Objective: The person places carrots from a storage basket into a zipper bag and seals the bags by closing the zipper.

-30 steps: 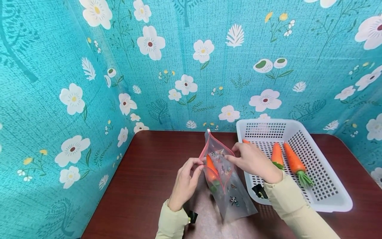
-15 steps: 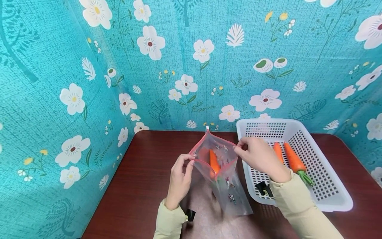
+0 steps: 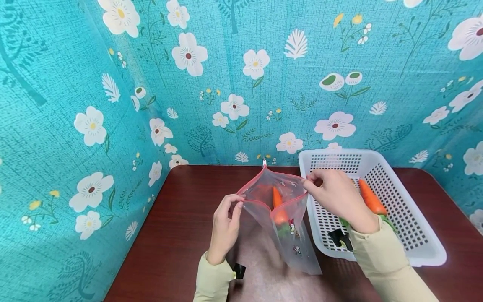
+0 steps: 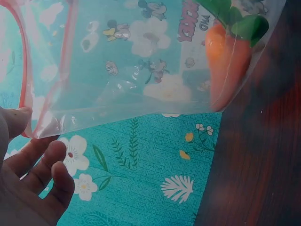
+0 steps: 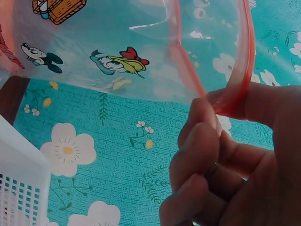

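Note:
A clear zip bag (image 3: 302,260) with red zip edges and cartoon prints hangs between my hands, its mouth spread wide. Inside it lies an orange carrot (image 3: 277,198); the left wrist view shows the green top of this carrot (image 4: 228,70) through the film. My left hand (image 3: 225,226) pinches the left side of the mouth, thumb on one face, the other fingers bent below. On the opposite side, my right hand (image 3: 337,197) pinches the red edge between thumb and forefinger. A white slider (image 3: 264,162) sits at the far corner of the mouth.
At the right stands a white perforated basket (image 3: 418,209), holding a carrot (image 3: 371,199) and some green leaves partly covered by my right arm. The dark wooden table (image 3: 181,235) meets a blue flowered cloth (image 3: 234,130) behind and at the left.
My hands have moved apart, the left one leftward and the right one rightward, and the bag's mouth has widened. My right hand now covers a second carrot in the basket.

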Demonstrator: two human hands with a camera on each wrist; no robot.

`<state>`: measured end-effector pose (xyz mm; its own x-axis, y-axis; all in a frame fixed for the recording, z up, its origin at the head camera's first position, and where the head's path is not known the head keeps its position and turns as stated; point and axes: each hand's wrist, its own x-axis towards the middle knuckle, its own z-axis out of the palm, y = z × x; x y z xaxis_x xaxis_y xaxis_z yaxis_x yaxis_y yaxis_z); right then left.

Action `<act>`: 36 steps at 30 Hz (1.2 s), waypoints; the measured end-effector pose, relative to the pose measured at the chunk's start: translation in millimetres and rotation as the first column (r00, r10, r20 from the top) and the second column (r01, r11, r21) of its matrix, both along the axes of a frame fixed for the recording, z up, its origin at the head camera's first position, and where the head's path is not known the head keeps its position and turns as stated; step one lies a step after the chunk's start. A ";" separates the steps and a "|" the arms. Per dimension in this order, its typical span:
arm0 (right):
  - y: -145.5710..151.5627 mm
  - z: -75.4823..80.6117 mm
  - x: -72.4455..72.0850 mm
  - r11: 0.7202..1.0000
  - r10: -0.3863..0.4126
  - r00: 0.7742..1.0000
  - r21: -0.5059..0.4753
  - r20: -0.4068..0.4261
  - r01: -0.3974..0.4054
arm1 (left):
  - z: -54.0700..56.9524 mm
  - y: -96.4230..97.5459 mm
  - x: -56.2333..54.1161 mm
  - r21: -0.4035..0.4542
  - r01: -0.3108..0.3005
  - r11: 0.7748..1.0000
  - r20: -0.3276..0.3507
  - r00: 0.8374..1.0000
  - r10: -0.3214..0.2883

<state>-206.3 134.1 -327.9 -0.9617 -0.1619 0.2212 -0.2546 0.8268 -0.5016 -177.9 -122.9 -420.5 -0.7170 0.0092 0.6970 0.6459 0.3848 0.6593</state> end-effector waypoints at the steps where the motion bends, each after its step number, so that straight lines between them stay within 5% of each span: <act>1: -0.1 -0.1 0.3 1.000 -0.002 1.000 -0.005 -0.001 0.002 | 0.8 -0.2 0.5 0.003 -0.003 1.000 0.012 1.000 0.003; 10: 0.5 3.5 4.3 0.998 -0.013 1.000 -0.059 -0.021 0.012 | 3.0 -1.2 0.6 0.105 0.006 0.994 0.109 0.994 -0.018; 17: -1.0 -5.8 3.6 0.997 0.005 0.998 -0.083 0.070 0.001 | 2.3 2.4 1.9 0.160 0.068 0.985 0.201 0.975 -0.100; 26: -0.3 -13.9 2.6 0.990 0.085 0.987 -0.122 0.139 -0.068 | 3.4 4.3 2.8 0.101 0.041 0.994 0.185 0.981 -0.060; 36: -0.8 -18.9 4.3 0.990 0.117 0.975 -0.099 0.191 -0.099 | 2.9 0.7 3.8 0.127 0.029 0.991 0.211 0.976 -0.055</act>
